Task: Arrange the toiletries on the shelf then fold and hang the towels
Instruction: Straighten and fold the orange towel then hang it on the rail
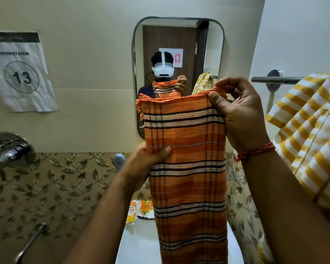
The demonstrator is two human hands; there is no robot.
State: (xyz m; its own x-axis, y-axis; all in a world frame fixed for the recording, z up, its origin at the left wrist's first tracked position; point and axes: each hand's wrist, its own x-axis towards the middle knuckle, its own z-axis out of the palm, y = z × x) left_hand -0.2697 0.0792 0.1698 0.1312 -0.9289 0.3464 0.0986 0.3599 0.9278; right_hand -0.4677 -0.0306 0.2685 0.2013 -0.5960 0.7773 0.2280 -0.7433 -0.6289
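Note:
An orange checked towel (189,178) with black and white stripes hangs lengthwise in front of the mirror, folded into a narrow strip. My right hand (240,113) pinches its top right corner, thumb on the front. My left hand (151,161) grips its left edge lower down. A yellow and white striped towel (309,130) hangs over the metal towel bar (274,79) at the right. Orange and yellow toiletry packets (141,208) stand below, partly hidden behind the orange towel.
A mirror (177,44) on the wall ahead reflects a person in a white headset. A paper sign (19,73) reading workstation 13 hangs at the left. Chrome taps (10,149) stick out at the left wall. A white surface (137,242) lies below.

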